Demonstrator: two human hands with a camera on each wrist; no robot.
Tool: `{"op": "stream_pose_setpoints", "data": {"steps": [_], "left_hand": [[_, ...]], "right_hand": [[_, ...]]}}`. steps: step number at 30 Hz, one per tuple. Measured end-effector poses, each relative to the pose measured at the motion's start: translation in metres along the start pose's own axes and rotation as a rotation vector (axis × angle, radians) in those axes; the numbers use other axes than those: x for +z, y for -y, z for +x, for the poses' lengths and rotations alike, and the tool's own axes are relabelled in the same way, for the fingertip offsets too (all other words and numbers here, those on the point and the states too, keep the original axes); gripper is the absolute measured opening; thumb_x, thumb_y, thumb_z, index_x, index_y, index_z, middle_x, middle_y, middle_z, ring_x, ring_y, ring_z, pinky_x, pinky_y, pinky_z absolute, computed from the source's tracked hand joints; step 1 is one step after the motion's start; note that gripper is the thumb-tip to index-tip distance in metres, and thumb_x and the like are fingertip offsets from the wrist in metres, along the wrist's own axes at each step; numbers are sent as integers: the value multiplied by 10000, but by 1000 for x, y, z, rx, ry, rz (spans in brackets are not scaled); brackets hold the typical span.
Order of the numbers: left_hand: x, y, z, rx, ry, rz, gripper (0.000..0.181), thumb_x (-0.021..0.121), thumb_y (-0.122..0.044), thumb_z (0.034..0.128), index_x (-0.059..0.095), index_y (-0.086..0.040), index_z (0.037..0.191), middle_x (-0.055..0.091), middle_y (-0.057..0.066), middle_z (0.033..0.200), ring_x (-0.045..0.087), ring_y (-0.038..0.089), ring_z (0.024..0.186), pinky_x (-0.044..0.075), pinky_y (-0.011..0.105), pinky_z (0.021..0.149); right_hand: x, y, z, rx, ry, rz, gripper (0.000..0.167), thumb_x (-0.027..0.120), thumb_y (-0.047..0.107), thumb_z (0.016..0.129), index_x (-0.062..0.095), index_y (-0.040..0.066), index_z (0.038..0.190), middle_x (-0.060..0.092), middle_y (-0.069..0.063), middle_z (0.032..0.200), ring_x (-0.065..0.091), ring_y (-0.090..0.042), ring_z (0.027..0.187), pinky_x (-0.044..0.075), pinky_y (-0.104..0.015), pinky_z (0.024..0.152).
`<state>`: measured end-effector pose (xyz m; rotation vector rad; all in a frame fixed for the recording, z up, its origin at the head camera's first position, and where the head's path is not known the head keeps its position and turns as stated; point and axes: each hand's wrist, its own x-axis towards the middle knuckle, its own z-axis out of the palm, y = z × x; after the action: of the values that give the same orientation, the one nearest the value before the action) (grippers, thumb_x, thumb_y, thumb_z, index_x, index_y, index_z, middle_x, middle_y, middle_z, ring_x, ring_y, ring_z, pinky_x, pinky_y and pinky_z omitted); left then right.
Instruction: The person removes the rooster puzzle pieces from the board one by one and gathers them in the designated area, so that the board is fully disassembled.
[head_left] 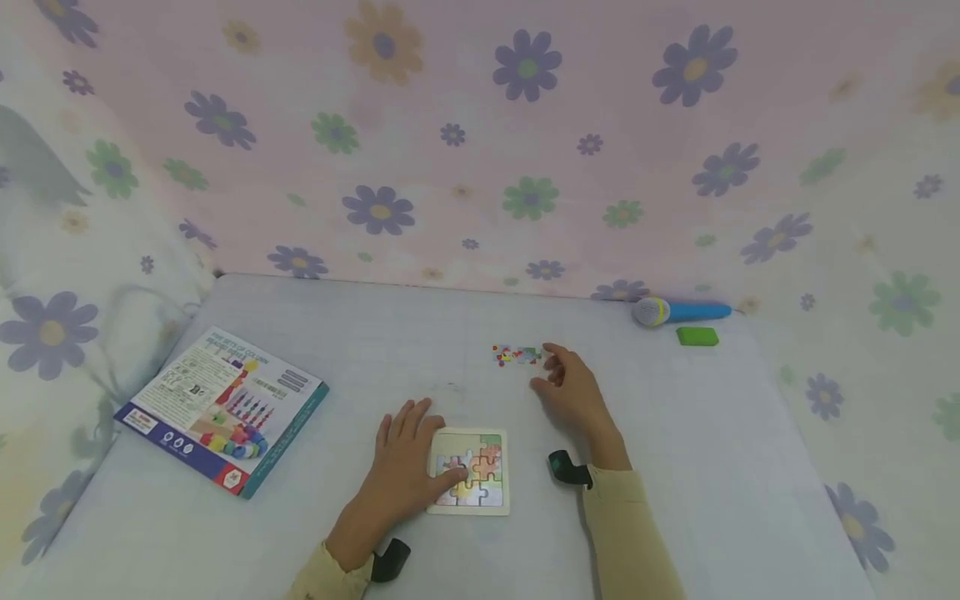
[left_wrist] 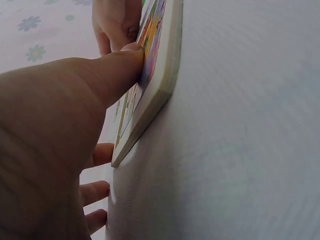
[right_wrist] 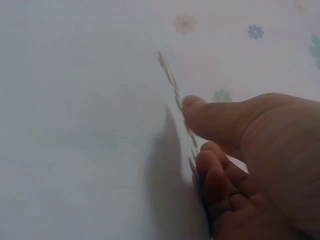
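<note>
A small square jigsaw puzzle tray (head_left: 506, 471) lies on the table, partly filled with interlocking pieces (head_left: 489, 467); bare tray shows toward its upper left. My left hand (head_left: 401, 467) rests at its left side, thumb pressing on the pieces and the other fingers spread along the edge. In the left wrist view the thumb lies on top of the tray (left_wrist: 162, 82). Farther back, a few loose puzzle pieces (head_left: 527, 356) lie joined or close together. Beside them is my right hand (head_left: 576, 396), fingers loosely bent, fingertips at their right end; whether it touches them I cannot tell.
A flat toy box (head_left: 247, 392) lies at the left. Near the back right are a blue toy microphone (head_left: 693, 312) and a green block (head_left: 697, 337). A flowered cloth (head_left: 480, 167) hangs behind and beside the white table. Each wrist wears a black camera (head_left: 567, 468).
</note>
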<state>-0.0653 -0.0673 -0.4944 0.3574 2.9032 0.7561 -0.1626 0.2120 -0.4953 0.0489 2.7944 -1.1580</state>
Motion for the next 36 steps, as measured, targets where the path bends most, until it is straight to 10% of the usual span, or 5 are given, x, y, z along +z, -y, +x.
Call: {"op": "stream_pose_setpoints", "data": {"steps": [12,36], "left_hand": [[1,6,3,7,3,-12,724,785,-554,825,538,-128,1355,342,166,1623,225,399,1547,171,652,1246],[3,5,3,16,24,-55,737,807,-532,819,543,-122,1372,337,149,1626,294,364,1529,321,576,1219]], "right_hand": [[46,21,-95,-187,-46,79,288,825,160,857,741,199,1131,593,101,918,526,-50,820,494,-194,734],[45,49,-109,-195,-15,-257,359,830,282,851,750,116,1158,648,36,1023,482,-39,780,447,-193,668]]}}
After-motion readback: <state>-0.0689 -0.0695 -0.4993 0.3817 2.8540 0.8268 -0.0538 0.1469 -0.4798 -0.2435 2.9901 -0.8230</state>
